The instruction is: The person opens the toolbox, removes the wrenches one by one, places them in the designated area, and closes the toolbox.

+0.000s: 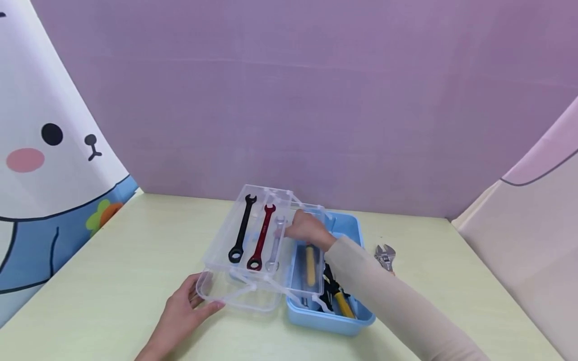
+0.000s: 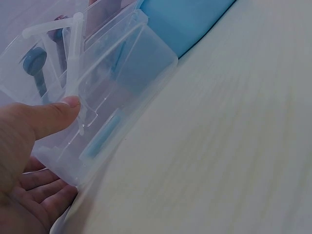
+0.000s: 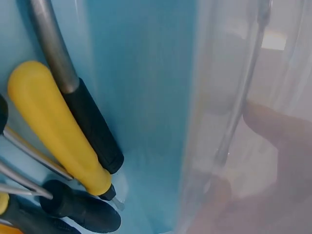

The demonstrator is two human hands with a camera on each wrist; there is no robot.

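Observation:
A light-blue toolbox point(image 1: 331, 325) stands on the table with its clear trays fanned out to the left. In the upper tray point(image 1: 226, 240) lie a black wrench point(image 1: 243, 230), a red wrench point(image 1: 262, 238) and a silver wrench point(image 1: 275, 245). My left hand point(image 1: 180, 311) holds the near left corner of the clear lid point(image 2: 141, 53), thumb on top and fingers at its lower edge. Beside the upper tray's right wall, my right hand point(image 1: 309, 230) reaches in near the silver wrench. Its fingers point(image 3: 263, 119) show blurred through clear plastic, so their grip is unclear.
A yellow-handled tool point(image 1: 310, 265) shows in the lower tray. Pliers with a yellow handle point(image 1: 344, 304) and other tools lie inside the blue box. An adjustable wrench point(image 1: 385, 256) rests on the table to the right. A purple cloth wall point(image 1: 307, 100) stands behind.

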